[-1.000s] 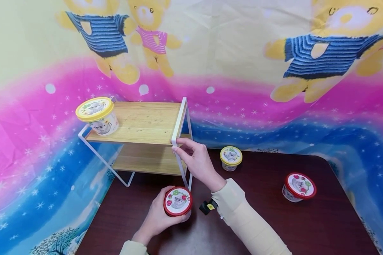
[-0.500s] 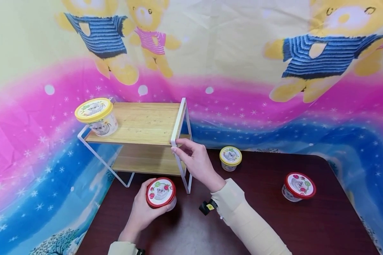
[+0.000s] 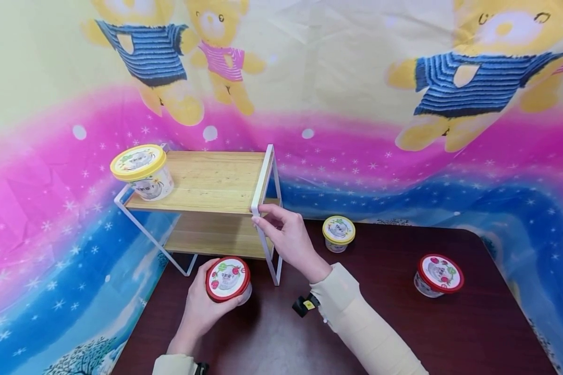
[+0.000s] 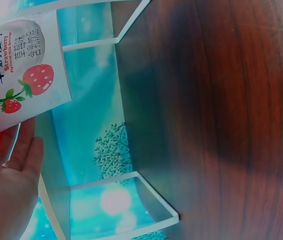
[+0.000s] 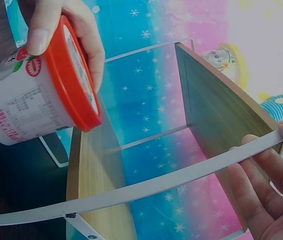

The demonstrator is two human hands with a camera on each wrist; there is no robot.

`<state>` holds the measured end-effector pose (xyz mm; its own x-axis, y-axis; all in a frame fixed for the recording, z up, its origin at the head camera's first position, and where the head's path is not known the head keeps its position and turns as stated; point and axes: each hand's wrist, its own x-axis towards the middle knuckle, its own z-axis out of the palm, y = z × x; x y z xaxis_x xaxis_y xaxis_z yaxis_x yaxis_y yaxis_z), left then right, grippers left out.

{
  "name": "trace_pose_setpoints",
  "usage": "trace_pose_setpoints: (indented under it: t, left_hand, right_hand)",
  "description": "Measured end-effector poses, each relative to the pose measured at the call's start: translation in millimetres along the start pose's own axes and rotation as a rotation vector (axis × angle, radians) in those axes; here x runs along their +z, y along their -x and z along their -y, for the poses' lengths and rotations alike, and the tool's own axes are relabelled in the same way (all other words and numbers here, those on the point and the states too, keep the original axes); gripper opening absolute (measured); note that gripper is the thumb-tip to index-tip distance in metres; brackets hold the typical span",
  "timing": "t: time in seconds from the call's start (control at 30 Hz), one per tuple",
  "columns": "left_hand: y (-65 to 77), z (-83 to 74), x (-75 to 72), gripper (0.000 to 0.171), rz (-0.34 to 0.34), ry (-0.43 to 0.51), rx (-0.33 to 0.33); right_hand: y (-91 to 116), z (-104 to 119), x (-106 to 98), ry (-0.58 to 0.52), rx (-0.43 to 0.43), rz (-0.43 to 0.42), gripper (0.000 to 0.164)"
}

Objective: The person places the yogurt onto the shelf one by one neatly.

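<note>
My left hand point(image 3: 198, 308) grips a paper tub with a red lid point(image 3: 227, 279), its fingers and thumb curled around the side. Strawberries are printed on the tub wall point(image 4: 24, 70) in the left wrist view. It hangs tilted above the table, in front of the lower board point(image 3: 206, 234) of a two-tier shelf. At the shelf's front right corner, my right hand point(image 3: 291, 237) pinches the white metal frame point(image 5: 196, 177) between thumb and fingers. A yellow-lidded tub point(image 3: 143, 172) stands on the left end of the wooden top board point(image 3: 211, 177).
On the dark table point(image 3: 375, 333), a smaller yellow-lidded tub point(image 3: 339, 234) stands right of the shelf. Farther right is another red-lidded tub point(image 3: 438, 276). A cloth printed with bears point(image 3: 483, 86) hangs behind the table.
The left hand has carried the red-lidded tub leftward and slightly toward the shelf, away from the frame's right leg. The right hand stays on the frame.
</note>
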<state>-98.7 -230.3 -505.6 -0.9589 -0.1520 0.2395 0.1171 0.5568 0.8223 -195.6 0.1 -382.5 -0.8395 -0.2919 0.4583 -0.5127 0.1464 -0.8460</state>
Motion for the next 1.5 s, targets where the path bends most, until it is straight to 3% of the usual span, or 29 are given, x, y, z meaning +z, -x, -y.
trace_pose_setpoints:
  t: [1.03,1.5]
  left_hand:
    - [-8.9,0.8,-24.5,0.097,-0.102,0.012,-0.026]
    - [-13.8,-3.3,-44.9,0.100,-0.144,-0.039,-0.011]
  right_hand:
    - [-2,-2,0,-0.013,-0.021,-0.006,0.025]
    - [-1,0,-1,-0.037,-0.002,0.005,0.026]
